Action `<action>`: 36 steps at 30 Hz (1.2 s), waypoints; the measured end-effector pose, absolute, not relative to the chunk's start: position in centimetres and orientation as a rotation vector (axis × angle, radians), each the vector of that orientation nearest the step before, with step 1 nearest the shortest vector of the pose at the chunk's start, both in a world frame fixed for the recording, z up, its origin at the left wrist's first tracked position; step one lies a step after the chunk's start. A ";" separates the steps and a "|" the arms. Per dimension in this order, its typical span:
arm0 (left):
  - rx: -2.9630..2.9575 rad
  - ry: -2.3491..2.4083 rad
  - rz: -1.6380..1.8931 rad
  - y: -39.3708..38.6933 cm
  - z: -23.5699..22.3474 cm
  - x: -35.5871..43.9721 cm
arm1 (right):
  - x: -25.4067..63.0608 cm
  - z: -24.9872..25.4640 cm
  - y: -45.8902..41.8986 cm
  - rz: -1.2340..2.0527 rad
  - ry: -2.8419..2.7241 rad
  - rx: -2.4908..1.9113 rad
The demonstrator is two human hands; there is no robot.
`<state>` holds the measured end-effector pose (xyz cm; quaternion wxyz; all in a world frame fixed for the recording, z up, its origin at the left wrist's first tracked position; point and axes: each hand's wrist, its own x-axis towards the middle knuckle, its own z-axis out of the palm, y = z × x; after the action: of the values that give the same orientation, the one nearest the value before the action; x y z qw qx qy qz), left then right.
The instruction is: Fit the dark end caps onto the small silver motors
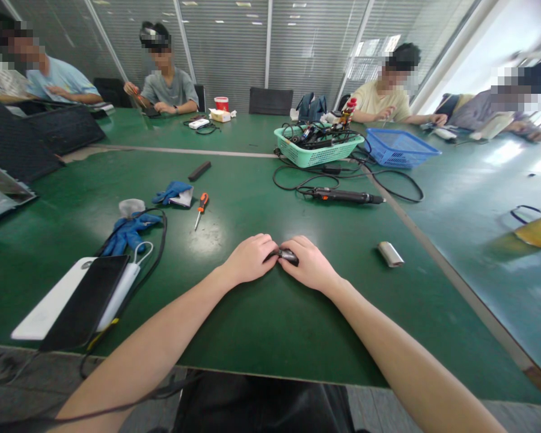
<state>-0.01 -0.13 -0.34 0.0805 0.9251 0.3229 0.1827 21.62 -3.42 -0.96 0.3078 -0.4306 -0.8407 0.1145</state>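
While both forearms reach in over the near edge of the green counter [297, 343], the left hand [251, 260] and the right hand [310, 263] meet at the middle, holding a small dark object [290, 257] between them, low over the surface. The fingers of each hand are curled inward and pinch it from opposite sides, the two hands nearly touching; much of it is hidden, so whether it is one piece or two I cannot tell. To the right of the hands, well apart, lies a small silvery piece [391, 254]. Beyond them rests a black electric screwdriver [345, 196], its cable looping near a mint-green basket [307, 157] heaped with dark cables and tools; just beside that stands a blue basket [399, 157]. On the left, an orange-handled screwdriver [201, 207] points its tip toward the near edge, with a black bar [199, 171] farther back and a blue glove [133, 230] lying by a black cable. Nearer the person, a black flat slab [88, 300] partly covers a white one [54, 300], next to a narrow white block [122, 287] with a cord loop. Four or more people sit around the far sides.
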 end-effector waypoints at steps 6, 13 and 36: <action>2.760 0.971 0.543 -0.1 -0.3 0.0 | 21.6 -0.8 -3.5 0.303 -2.237 -1.134; 2.762 0.975 0.554 -0.2 -0.4 0.0 | 21.7 -0.9 -3.5 0.301 -2.232 -1.137; 2.773 0.974 0.566 -0.1 -0.5 0.0 | 21.7 -1.2 -3.4 0.288 -2.209 -1.158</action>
<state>-0.04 -0.09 -0.47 0.0740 0.9240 0.3244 0.1885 21.67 -3.39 -1.19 0.3104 -0.4386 -0.8363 0.1092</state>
